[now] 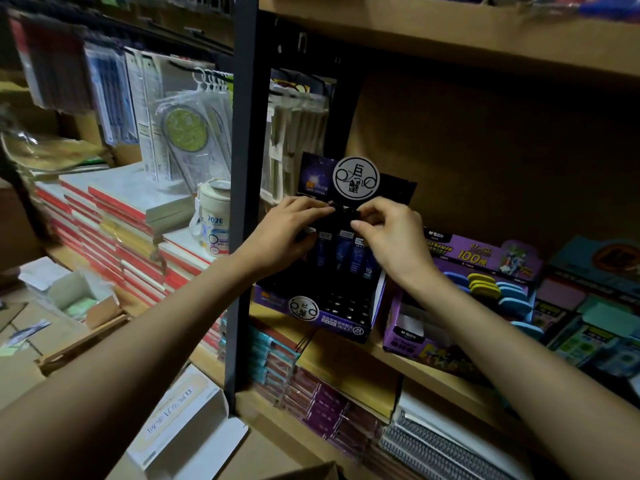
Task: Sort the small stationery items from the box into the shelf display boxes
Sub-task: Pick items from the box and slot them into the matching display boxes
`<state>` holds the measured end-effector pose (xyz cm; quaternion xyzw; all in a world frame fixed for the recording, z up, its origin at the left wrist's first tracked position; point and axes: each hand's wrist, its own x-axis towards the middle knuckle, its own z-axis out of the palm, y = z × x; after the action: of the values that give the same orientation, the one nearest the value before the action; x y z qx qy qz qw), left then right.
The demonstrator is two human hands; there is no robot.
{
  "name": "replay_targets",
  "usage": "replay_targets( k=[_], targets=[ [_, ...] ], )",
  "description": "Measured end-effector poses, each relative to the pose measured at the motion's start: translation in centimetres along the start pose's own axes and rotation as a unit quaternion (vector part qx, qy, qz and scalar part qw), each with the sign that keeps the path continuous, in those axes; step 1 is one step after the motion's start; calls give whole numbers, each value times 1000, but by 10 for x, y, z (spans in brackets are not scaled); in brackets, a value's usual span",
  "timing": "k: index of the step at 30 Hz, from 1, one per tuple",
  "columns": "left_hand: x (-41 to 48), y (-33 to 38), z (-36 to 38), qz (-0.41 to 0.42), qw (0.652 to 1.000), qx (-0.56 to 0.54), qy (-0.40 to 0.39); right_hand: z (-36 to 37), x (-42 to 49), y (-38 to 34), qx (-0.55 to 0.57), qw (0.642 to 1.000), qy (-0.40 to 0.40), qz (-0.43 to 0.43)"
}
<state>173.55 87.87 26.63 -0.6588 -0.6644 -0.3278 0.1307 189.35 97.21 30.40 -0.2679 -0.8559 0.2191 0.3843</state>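
A dark purple display box (320,317) with a round white logo on its back card stands on the wooden shelf (374,351). Several slim blue-and-black items (346,254) stand upright in its back rows; the front rows show open holes. My left hand (291,225) and my right hand (384,230) meet above those items, and both pinch a small dark item (343,214) between their fingertips. What the item is stays unclear in the dim light.
A purple display box (460,306) of blue and yellow erasers stands to the right, with more boxes beyond. Stacked notebooks (114,233) fill the left table. A black shelf post (242,202) rises between. An open white carton (180,431) lies below left.
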Motion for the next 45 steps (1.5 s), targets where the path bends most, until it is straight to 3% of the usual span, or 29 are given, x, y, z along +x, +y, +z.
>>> replay_targets(
  k=[8, 13, 18, 22, 26, 29, 33, 38, 45],
  targets=[
    [-3, 1, 4, 5, 1000, -10, 27, 8, 6, 4, 31, 995, -35, 90],
    [-21, 6, 2, 12, 998, 25, 50, 17, 5, 7, 42, 992, -7, 120],
    [-59, 19, -20, 32, 999, 26, 17, 17, 4, 2, -46, 994, -34, 91],
    [-103, 33, -32, -53, 995, -56, -69, 5, -13, -3, -123, 988, -68, 55],
    [-152, 46, -19, -199, 946, -171, -189, -16, -56, -12, -66, 992, -110, 7],
    [-201, 59, 16, -281, 905, -185, -259, -25, -103, -14, -42, 974, -219, -32],
    [-276, 80, 76, -386, 857, -188, -286, -9, -178, 8, -97, 922, -371, -49],
    [-380, 114, 146, -498, 798, -191, -280, 34, -286, 69, -108, 862, -490, 74],
    [-480, 152, 192, -623, 743, -102, -221, 97, -414, 151, -39, 811, -510, 284]
  ],
)
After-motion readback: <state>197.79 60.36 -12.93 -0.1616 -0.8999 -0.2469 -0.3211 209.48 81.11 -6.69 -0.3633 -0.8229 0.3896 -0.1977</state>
